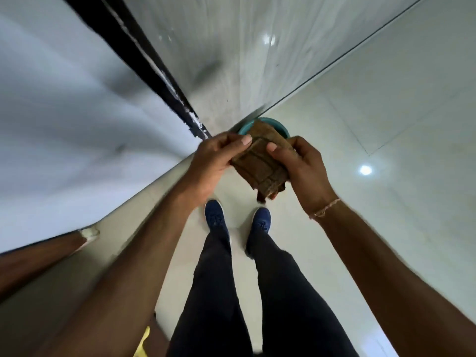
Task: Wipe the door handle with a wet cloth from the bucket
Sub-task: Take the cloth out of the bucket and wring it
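Observation:
A brown folded cloth [262, 161] is held between both hands at the middle of the head view. My left hand [216, 161] pinches its left edge with thumb on top. My right hand [301, 168] grips its right side, a thin bracelet on the wrist. Behind the cloth, on the floor by the wall, a teal bucket [283, 128] shows only part of its rim. No door handle is in view.
I stand on a pale glossy tiled floor [386, 150], my blue shoes [261, 220] below the cloth. A white wall [64, 124] is at the left with a dark frame strip [144, 60] beside a grey panel. A brown wooden edge [38, 256] is at lower left.

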`<state>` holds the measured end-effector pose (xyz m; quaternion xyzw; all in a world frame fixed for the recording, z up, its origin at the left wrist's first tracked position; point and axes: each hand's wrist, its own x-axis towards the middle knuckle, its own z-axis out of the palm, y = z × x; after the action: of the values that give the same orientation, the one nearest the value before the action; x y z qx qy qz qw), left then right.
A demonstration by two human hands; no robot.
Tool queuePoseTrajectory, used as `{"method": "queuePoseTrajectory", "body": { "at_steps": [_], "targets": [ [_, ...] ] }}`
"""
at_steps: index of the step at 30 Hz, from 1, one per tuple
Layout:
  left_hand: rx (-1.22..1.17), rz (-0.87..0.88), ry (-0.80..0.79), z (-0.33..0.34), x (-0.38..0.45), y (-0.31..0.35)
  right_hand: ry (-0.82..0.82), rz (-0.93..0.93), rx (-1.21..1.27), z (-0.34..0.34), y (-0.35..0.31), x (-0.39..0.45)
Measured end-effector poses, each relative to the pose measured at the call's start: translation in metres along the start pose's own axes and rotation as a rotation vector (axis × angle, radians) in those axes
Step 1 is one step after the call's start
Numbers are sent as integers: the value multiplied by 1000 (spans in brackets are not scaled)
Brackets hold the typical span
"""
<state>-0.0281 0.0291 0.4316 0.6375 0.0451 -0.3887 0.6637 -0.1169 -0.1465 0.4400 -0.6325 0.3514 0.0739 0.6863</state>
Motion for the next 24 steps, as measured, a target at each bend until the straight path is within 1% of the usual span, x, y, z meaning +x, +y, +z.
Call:
{"method": "queuePoseTrajectory", "body": {
  "at_steps": [4,6,7,9,11,12,14,16,17,21,24],
  "targets": [
    [-6,78,129,-6,-80,33,-109,-42,-128,7,-36,-42],
    [4,87,246,-10,-113,41,-165,-128,-277,17,-45,-58],
    [4,88,314,-14,-130,42,-169,-205,-394,24,-47,-67],
    [2,92,432,-23,-163,41,-133,-426,-624,43,-47,-85],
    [-24,93,530,-33,-189,37,-113,-698,-755,64,-46,-106],
    [-46,96,578,-39,-204,36,-148,-819,-792,78,-47,-119],
    [-105,117,655,-55,-233,32,-299,-970,-821,110,-50,-146],
    [-143,140,721,-71,-260,28,-433,-997,-873,138,-47,-170],
    [-154,155,755,-81,-275,24,-467,-1003,-892,154,-44,-181],
    [-211,169,860,-127,-337,5,-509,-1149,-897,217,-31,-223],
    [-286,153,968,-166,-386,-15,-548,-1268,-886,267,-13,-258]
  ]
}}
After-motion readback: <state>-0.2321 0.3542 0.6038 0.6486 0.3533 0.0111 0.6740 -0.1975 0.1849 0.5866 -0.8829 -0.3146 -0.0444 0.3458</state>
